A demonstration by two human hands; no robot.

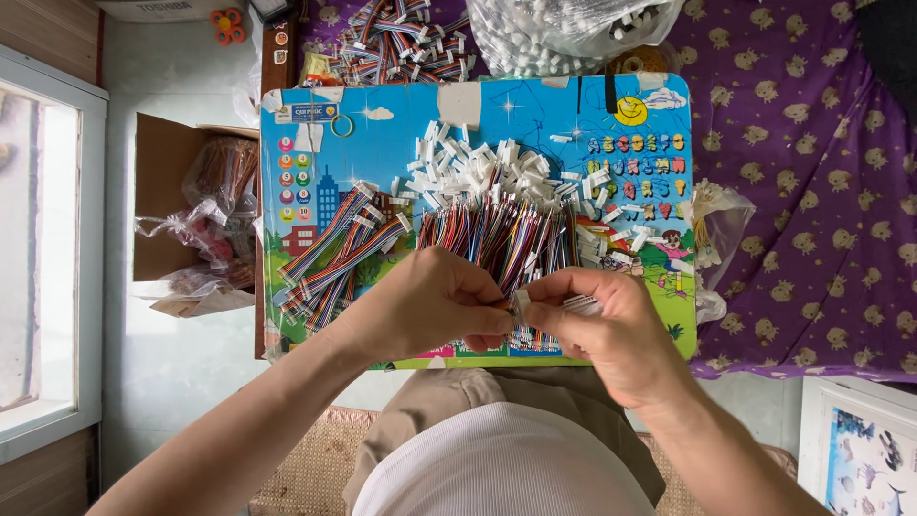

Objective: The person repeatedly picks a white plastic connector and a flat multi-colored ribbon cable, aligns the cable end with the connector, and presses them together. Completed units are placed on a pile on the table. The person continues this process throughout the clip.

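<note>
My left hand and my right hand meet above the near edge of a colourful picture board. Between their fingertips they pinch a small white plastic connector with a striped multicolour ribbon cable running from it. My right hand also grips a white connector piece against its palm. Just beyond the hands lies a row of multicolour ribbon cables, topped by a heap of loose white connectors. A finished bunch of cables with connectors lies to the left on the board.
A clear bag of white connectors and a pile of finished cables sit beyond the board. A cardboard box with bagged cables stands at left. A purple patterned cloth covers the right side. A plastic bag lies at the board's right edge.
</note>
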